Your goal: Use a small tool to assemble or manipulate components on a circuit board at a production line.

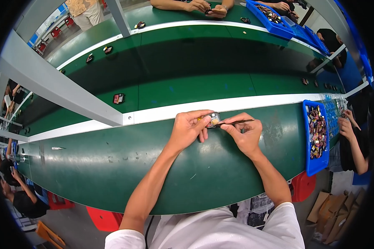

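Between the fingers of my left hand (188, 128) is a small rounded case (213, 118) with a dark rim, a clear or grey part and some yellow in it; its exact kind is too small to tell. My right hand (247, 135) pinches a thin black stick-like tool (242, 121), perhaps tweezers. The tool's tip reaches the right side of the case, and the fingers of both hands partly cover it. Both hands are over the green worktable (112, 166), close to its far white edge.
At the right stands a blue tray (317, 139) of small coloured parts, with a co-worker's hands (348, 125) beyond. Past the white rail (216, 103), small dark units (119, 98) sit on the green conveyor belt. A grey post (62, 79) slants across the left. Another person works opposite.
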`<state>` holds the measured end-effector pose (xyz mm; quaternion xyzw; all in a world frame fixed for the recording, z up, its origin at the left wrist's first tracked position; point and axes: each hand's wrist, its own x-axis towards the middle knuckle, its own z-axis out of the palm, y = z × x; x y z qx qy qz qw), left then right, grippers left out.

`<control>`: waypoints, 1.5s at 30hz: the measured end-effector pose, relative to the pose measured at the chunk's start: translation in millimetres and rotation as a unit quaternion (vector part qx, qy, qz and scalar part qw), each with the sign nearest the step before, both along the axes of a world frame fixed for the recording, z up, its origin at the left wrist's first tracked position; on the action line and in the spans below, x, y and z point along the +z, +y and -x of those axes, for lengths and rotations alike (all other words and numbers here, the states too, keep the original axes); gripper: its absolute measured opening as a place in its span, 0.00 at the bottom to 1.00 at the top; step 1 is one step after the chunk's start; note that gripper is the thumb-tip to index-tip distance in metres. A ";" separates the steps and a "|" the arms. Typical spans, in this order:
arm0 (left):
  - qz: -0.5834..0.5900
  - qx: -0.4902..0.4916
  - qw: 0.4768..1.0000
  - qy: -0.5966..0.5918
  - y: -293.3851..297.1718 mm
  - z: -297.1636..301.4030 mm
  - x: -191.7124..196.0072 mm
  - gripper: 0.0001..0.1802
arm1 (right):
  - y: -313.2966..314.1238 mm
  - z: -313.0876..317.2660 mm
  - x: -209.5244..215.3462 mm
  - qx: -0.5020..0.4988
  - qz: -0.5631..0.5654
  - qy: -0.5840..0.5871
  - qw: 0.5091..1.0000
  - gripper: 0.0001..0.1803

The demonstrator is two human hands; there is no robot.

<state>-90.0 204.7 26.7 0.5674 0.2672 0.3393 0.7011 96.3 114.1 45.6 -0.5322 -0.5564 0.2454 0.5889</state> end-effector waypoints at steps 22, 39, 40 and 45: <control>-0.012 0.016 0.999 0.044 -3.2 -1.9 2.4 0.14 | -1.2 -1.0 -2.2 -0.025 0.009 -0.090 0.996 0.07; -0.034 0.036 0.998 0.034 -3.2 -1.2 -2.8 0.13 | 0.9 0.0 2.9 0.003 -0.033 -0.106 0.994 0.06; -0.034 0.036 0.998 0.034 -3.0 -1.1 -2.9 0.13 | 0.8 0.2 3.1 0.004 -0.037 -0.121 0.992 0.06; -0.036 0.031 0.998 0.043 -3.1 -0.8 -2.8 0.13 | 0.6 0.9 4.7 0.007 -0.053 -0.140 0.989 0.06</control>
